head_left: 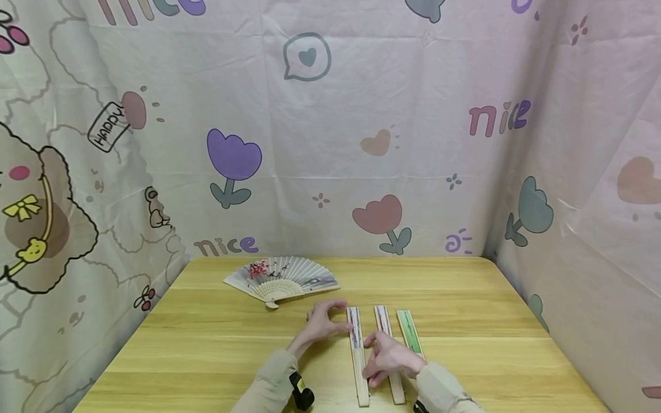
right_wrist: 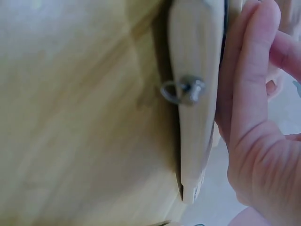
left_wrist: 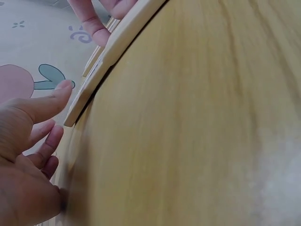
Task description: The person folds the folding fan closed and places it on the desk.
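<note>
A closed hand fan with a grey printed leaf and pale ribs, the left folded fan [head_left: 359, 367], lies lengthwise on the table. My left hand [head_left: 322, 322] is at its far end, thumb and fingers spread apart, thumb tip right at its left edge. My right hand [head_left: 389, 355] is over the middle folded fan [head_left: 382, 318], its fingertips close to the left fan's right side. A green folded fan [head_left: 409, 331] lies farther right, partly hidden by the right hand. In the right wrist view, a pale fan guard [right_wrist: 195, 136] shows a metal rivet and ring beside the fingers.
An opened fan [head_left: 289, 275] with red blossoms is spread at the back left of the wooden table [head_left: 465, 298]. Printed cloth [head_left: 320, 115] hangs behind and along both sides of the table.
</note>
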Motion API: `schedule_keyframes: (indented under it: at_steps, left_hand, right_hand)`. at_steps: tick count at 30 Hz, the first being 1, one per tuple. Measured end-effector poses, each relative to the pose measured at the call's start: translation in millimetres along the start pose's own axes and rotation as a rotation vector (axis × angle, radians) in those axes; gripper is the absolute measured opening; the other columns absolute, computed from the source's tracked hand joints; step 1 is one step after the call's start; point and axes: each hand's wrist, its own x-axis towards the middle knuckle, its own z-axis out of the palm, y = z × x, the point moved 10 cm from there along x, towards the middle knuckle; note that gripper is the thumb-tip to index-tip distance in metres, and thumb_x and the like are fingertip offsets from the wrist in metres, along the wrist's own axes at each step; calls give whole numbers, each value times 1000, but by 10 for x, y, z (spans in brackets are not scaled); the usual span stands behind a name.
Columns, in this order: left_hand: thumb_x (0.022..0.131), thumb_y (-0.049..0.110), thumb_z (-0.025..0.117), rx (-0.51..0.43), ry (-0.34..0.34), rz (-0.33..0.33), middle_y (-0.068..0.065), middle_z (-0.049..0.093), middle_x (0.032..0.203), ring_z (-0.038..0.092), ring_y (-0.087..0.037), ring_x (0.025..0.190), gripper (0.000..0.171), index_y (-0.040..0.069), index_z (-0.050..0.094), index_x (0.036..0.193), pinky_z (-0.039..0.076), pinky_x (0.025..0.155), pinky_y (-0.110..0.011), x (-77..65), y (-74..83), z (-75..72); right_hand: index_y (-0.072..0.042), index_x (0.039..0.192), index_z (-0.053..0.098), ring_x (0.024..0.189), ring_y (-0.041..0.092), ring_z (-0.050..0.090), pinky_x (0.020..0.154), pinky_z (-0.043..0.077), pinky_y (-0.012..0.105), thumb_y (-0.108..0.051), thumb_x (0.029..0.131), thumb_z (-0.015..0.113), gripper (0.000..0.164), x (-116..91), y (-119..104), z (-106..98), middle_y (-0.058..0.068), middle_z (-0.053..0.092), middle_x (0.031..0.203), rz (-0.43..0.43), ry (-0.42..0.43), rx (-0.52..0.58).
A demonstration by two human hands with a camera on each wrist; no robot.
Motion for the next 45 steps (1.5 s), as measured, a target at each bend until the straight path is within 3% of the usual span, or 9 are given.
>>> schedule_keyframes:
  at_steps: [6, 11, 19, 23, 29, 31, 36, 40, 45]
  left_hand:
    - [77, 14, 87, -113, 3, -36, -20, 67, 126, 55, -42, 124, 61, -1, 61, 129, 24, 113, -76, -26, -45, -13]
    - [80, 13, 85, -195, 3, -59, -23, 63, 130, 53, -44, 126, 63, -3, 57, 134, 35, 115, -73, -48, -84, -33]
    - [82, 10, 82, -279, 56, -49, -26, 62, 129, 53, -43, 125, 62, -6, 55, 135, 37, 115, -70, -89, -87, -174]
    - [81, 10, 82, -298, 117, -65, -23, 64, 126, 55, -38, 123, 59, -4, 58, 134, 43, 113, -61, -111, -128, -266]
    - [83, 13, 82, -375, 183, -67, -27, 63, 126, 58, -38, 117, 58, -6, 58, 132, 55, 98, -34, -156, -181, -371]
    - [84, 17, 82, -396, 207, -23, -30, 63, 124, 60, -37, 116, 58, -8, 58, 130, 56, 97, -32, -181, -161, -416]
    - [86, 23, 81, -454, 263, 98, -24, 69, 115, 66, -19, 107, 58, -12, 58, 127, 56, 101, -28, -245, -120, -537]
    - [84, 10, 81, -599, 298, 22, -8, 73, 107, 67, -9, 101, 59, -18, 53, 128, 59, 97, -18, -259, -217, -601]
    - [84, -9, 73, -755, 353, -61, 7, 74, 95, 70, -4, 91, 52, -22, 49, 129, 62, 86, -13, -298, -331, -693]
  right_hand:
    - [7, 125, 41, 52, 13, 61, 49, 62, 22, 9, 76, 77, 61, -2, -32, -25, 16, 65, 79, -16, 22, -7]
    - [6, 128, 39, 51, 12, 59, 45, 58, 19, 5, 78, 77, 63, 15, -73, -32, 13, 65, 78, -30, 33, 17]
    - [9, 135, 33, 56, 14, 62, 51, 62, 22, 1, 82, 76, 69, 47, -183, -45, 11, 64, 82, -100, 23, 77]
    - [10, 138, 30, 62, 16, 63, 54, 63, 24, -1, 84, 75, 70, 76, -222, -41, 11, 64, 86, -121, 28, 99]
    - [10, 137, 30, 64, 17, 65, 58, 65, 28, -3, 85, 75, 70, 128, -297, -38, 12, 64, 90, -140, 59, 135]
    - [11, 138, 30, 66, 17, 68, 62, 67, 31, -3, 86, 75, 70, 149, -327, -33, 13, 66, 91, -151, 68, 159]
    - [14, 141, 27, 80, 26, 74, 76, 70, 40, -3, 87, 74, 73, 192, -379, -18, 19, 66, 100, -176, 84, 233]
    - [16, 143, 25, 89, 31, 74, 84, 69, 42, -4, 88, 72, 75, 218, -416, -12, 23, 64, 108, -196, 94, 267]
    - [16, 145, 22, 94, 24, 72, 92, 67, 40, -3, 91, 69, 74, 270, -444, 2, 30, 62, 117, -213, 92, 328]
